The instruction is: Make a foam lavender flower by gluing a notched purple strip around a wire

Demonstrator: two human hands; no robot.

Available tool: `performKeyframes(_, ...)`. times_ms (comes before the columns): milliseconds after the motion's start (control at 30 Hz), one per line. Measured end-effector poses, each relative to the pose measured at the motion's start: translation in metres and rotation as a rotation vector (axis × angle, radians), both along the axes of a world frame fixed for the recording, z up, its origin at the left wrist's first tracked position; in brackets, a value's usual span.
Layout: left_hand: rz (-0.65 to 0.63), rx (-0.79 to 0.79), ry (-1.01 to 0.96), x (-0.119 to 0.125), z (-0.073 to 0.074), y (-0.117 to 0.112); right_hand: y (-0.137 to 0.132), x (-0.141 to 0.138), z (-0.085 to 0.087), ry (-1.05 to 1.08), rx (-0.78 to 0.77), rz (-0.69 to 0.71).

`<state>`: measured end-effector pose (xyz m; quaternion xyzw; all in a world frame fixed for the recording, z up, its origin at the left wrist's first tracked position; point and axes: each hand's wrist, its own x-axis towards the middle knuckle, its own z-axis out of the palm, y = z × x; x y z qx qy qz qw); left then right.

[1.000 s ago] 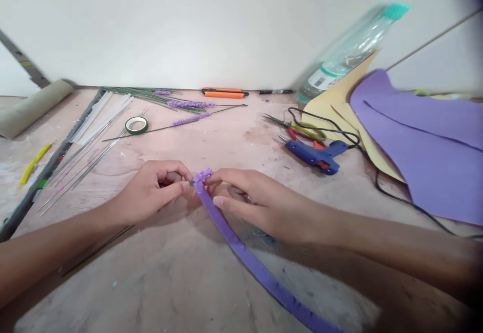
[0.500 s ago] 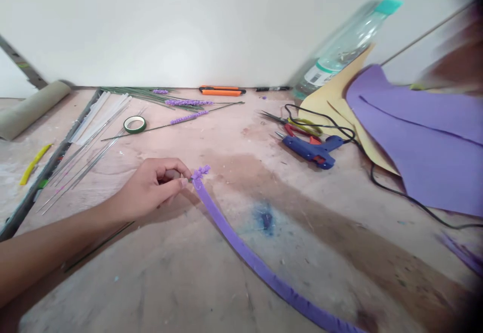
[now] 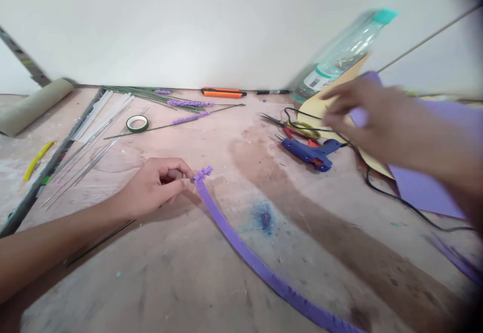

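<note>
Thumb and fingertips of my left hand (image 3: 160,184) pinch a thin green wire stem (image 3: 103,242), which passes under my forearm. At its tip, small purple petals (image 3: 204,173) cluster beside my fingers. A long purple paper strip (image 3: 247,252) is attached there and curves across the table to the lower right. My right hand (image 3: 370,114) is in the air at the right, blurred, with fingers stretched and thumb apart, and nothing visible in it. Below and left of it lie a blue glue gun (image 3: 311,153) and scissors (image 3: 302,129).
Purple sheets (image 3: 426,187) and a cream sheet (image 3: 311,109) lie at the right by a tilted plastic bottle (image 3: 335,66). Along the back are an orange cutter (image 3: 224,93) and purple flower stems (image 3: 190,103). Green tape (image 3: 137,123) and glue sticks (image 3: 101,116) sit at left.
My right hand has swung in from the upper right edge, leftward and down, over the sheets towards the glue gun. My left hand keeps its pinch on the stem.
</note>
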<state>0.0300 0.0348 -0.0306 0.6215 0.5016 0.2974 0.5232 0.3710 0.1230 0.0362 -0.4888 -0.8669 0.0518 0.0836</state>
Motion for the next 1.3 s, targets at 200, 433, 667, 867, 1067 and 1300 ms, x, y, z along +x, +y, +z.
performKeyframes(200,-0.105,0.073,0.016,0.003,0.011,-0.005,-0.042,-0.092,-0.023,0.113,-0.177,0.583)
performKeyframes(433,-0.324,0.158,0.188,0.002,0.016,-0.007,-0.042,-0.109,-0.02,0.115,-0.46,0.716)
performKeyframes(667,-0.046,0.889,0.464,0.011,0.043,-0.038,-0.039,-0.106,-0.028,0.261,-0.395,0.5)
performKeyframes(867,-0.185,0.36,0.093,0.021,0.019,-0.055,-0.05,-0.111,-0.027,0.645,-0.42,0.332)
performKeyframes(1067,0.014,-0.064,-0.373,0.019,0.003,-0.038,-0.074,-0.118,-0.031,0.816,-0.557,0.276)
performKeyframes(1300,0.001,-0.355,-0.71,0.022,0.009,-0.04,-0.078,-0.117,-0.035,0.683,-0.405,0.324)
